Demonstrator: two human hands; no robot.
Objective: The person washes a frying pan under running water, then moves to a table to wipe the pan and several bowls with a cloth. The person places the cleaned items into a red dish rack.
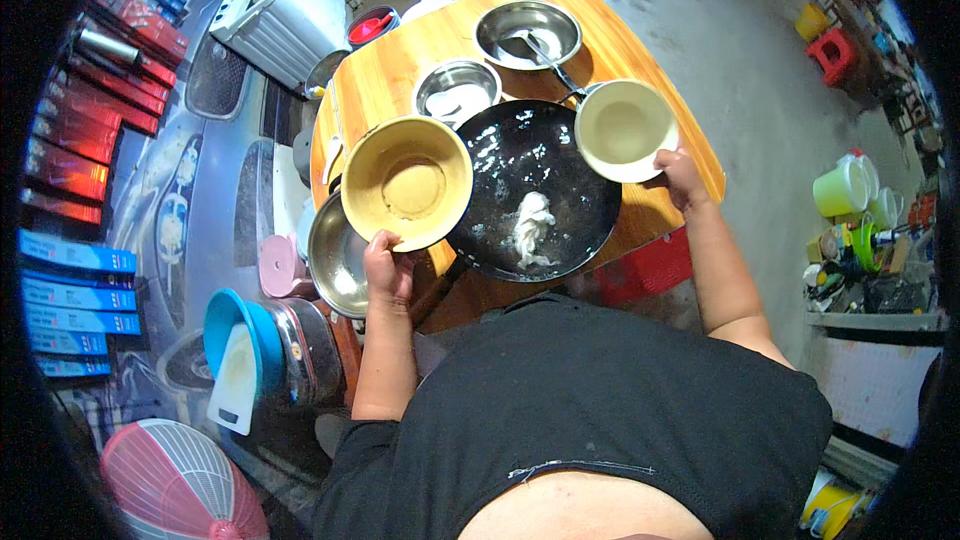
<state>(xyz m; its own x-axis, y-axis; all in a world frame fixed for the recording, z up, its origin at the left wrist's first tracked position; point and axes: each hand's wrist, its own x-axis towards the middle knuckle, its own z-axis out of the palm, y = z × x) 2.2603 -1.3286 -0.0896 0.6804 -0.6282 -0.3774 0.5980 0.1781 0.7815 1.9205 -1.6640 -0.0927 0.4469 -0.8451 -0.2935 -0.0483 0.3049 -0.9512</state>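
Observation:
My left hand (387, 262) is closed on the near rim of a yellow bowl (374, 185), tilted so its brown-stained inside shows. With my right hand (683, 178) I grip the edge of a smaller cream bowl (628, 130); whether it holds liquid I cannot tell. Between the two bowls is a black wok (490, 190) with shiny wet patches. A crumpled white cloth-like thing (533, 228) lies in its near part. Part of a steel basin (335, 250) shows below the yellow bowl, which hides the rest.
On the wooden table (640, 50), a steel bowl (510, 50) with a spoon-like utensil stands behind the wok. Left of it sits a smaller steel bowl (478, 82) with something white inside. A blue basin (265, 350) and a pink fan (180, 475) are at the left.

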